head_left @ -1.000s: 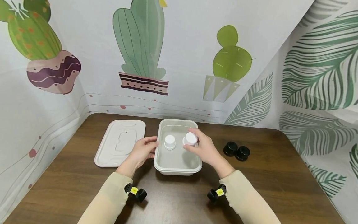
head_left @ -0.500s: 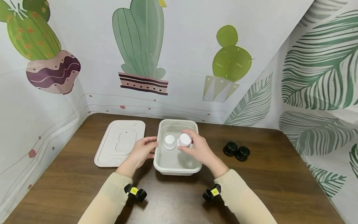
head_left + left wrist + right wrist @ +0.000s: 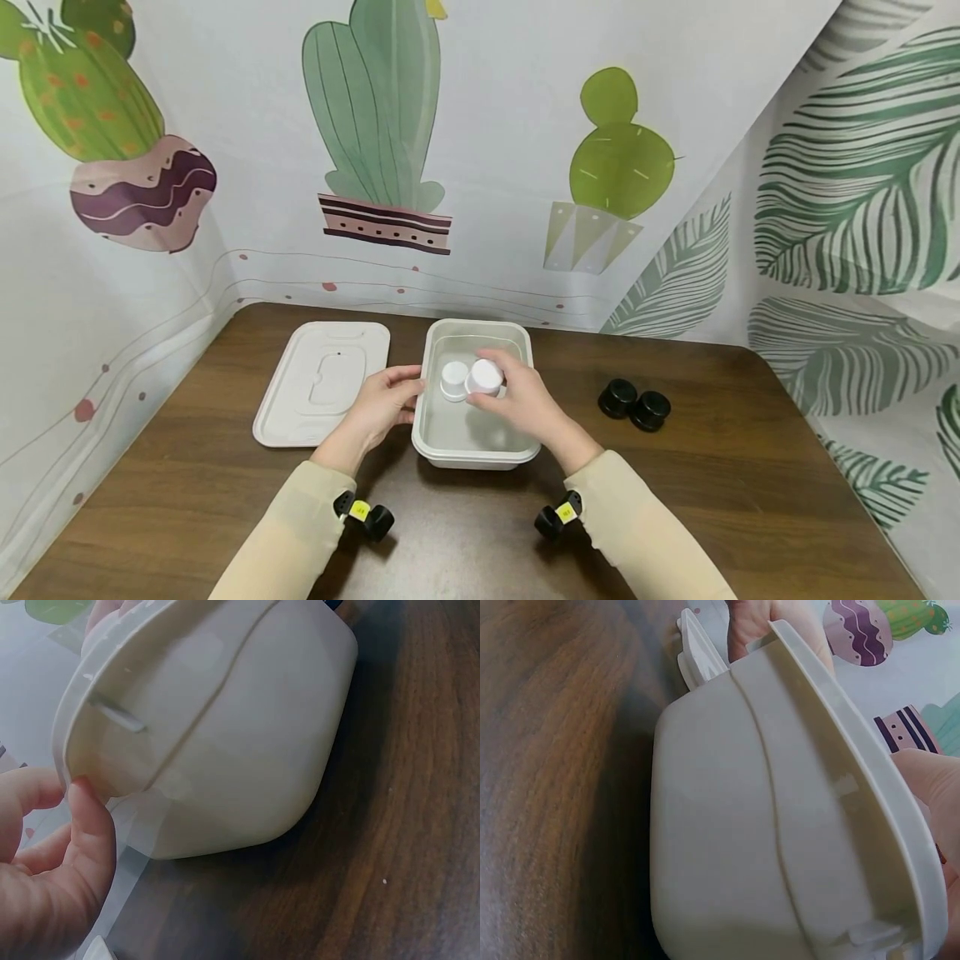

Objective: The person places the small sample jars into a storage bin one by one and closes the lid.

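My left hand [image 3: 385,395] pinches the left rim of a pale grey plastic box [image 3: 476,457] between thumb and fingers. In the left wrist view, the thumb and a finger meet at the lip of that box [image 3: 247,750]. Inside it, my right hand [image 3: 522,397] grips a small white round jar [image 3: 485,377], fingers on its far side and thumb on the near side. Just left of it a second white jar [image 3: 453,380] stands upright on the box floor, overlapped by the held one. The right wrist view shows mainly the outer wall of the box [image 3: 712,802], which hides the jars.
A white lid [image 3: 322,383] lies flat on the brown wooden table [image 3: 465,542], left of the box. Two small black round jars [image 3: 618,398] stand side by side to the right. A printed cloth [image 3: 510,167] with cacti and leaves hangs behind the table.
My right hand has moved left inside the box with the white jar, bringing it up beside the other one. The left hand has stayed at the rim.
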A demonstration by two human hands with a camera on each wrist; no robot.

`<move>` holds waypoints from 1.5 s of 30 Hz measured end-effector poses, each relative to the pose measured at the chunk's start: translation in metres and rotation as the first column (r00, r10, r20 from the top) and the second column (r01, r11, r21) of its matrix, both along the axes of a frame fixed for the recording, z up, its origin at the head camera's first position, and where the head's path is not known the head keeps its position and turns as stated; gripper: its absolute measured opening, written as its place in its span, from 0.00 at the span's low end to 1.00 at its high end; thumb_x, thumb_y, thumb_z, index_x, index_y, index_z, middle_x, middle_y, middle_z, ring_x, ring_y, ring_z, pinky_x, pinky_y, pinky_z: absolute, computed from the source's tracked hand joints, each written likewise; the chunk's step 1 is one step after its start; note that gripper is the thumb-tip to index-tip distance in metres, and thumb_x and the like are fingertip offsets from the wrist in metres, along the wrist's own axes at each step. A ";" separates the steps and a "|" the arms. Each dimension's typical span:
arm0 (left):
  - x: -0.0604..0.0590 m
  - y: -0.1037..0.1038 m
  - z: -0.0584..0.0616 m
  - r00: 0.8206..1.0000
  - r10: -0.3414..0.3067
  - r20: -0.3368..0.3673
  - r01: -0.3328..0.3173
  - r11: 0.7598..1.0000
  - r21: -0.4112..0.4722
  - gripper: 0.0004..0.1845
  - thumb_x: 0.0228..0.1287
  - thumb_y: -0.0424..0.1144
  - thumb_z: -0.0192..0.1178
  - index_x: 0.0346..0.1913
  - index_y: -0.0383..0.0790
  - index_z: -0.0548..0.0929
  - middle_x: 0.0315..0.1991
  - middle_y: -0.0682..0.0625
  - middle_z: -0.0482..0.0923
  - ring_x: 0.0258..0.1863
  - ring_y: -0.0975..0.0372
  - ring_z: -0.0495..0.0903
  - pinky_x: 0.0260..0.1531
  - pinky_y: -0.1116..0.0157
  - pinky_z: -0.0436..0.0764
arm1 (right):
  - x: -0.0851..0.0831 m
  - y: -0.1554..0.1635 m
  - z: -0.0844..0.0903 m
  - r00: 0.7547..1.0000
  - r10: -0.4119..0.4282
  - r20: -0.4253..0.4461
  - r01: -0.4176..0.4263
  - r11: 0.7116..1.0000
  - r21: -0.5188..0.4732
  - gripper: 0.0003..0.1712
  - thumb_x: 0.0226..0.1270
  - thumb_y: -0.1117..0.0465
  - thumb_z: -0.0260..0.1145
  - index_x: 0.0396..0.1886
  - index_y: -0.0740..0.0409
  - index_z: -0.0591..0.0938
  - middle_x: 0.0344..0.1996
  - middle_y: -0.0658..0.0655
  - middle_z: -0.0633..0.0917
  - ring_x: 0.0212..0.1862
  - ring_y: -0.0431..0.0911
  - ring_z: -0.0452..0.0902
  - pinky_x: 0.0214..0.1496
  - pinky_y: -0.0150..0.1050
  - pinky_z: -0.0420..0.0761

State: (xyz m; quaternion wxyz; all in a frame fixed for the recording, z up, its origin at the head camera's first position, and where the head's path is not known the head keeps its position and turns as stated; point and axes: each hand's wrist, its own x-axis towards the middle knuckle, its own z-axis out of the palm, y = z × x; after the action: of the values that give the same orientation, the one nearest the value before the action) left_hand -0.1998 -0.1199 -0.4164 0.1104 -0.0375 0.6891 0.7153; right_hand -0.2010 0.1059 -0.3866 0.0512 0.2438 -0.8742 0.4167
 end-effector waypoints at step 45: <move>-0.001 0.001 0.001 1.000 -0.010 -0.016 0.009 0.999 -0.041 0.21 0.65 0.33 0.54 0.60 0.29 0.70 0.40 0.39 0.80 0.25 0.62 0.80 0.23 0.67 0.82 | 0.000 -0.028 -0.015 0.997 0.011 0.075 -0.021 0.990 0.137 0.32 0.49 0.55 0.76 0.54 0.54 0.72 0.43 0.54 0.83 0.42 0.44 0.78 0.48 0.38 0.78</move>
State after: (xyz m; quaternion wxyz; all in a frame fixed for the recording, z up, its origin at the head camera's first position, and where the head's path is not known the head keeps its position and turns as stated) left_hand -0.2013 -0.1185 -0.4158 0.1076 -0.0308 0.7044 0.7009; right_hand -0.2009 0.0777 -0.4014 -0.0015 0.2381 -0.9003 0.3645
